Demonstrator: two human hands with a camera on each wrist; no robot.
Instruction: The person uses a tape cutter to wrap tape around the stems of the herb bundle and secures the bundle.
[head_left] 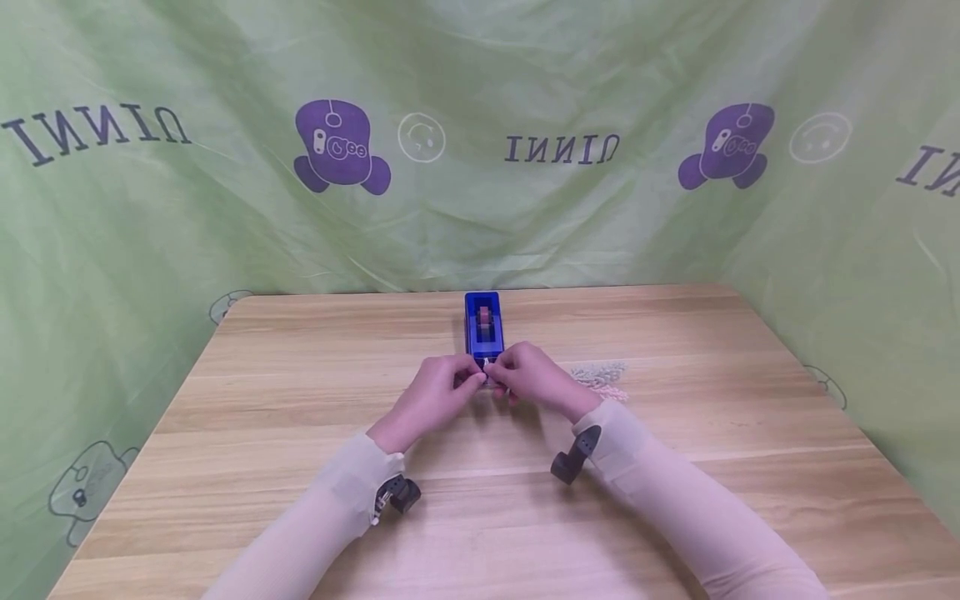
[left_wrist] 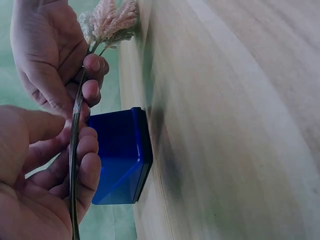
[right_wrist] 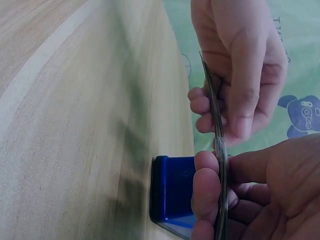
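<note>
In the left wrist view, a bunch of thin dark flower stems [left_wrist: 73, 165] runs through both hands, with fluffy pink and pale flower heads [left_wrist: 114, 21] at its far end. A band of clear tape [right_wrist: 221, 145] wraps the stems between the two hands. My left hand [head_left: 442, 386] holds the lower stems, its thumb close to the tape. Nearer the flower heads, my right hand [head_left: 534, 377] grips the stems with thumb and fingers. Just beyond the fingertips in the head view stands a blue tape dispenser [head_left: 483, 327] with a roll in it.
The wood-grain table [head_left: 300, 442] spreads around both forearms. Behind it and at its sides hangs a green printed curtain [head_left: 480, 217]. Each sleeve carries a black wrist camera, such as the right one [head_left: 576, 455].
</note>
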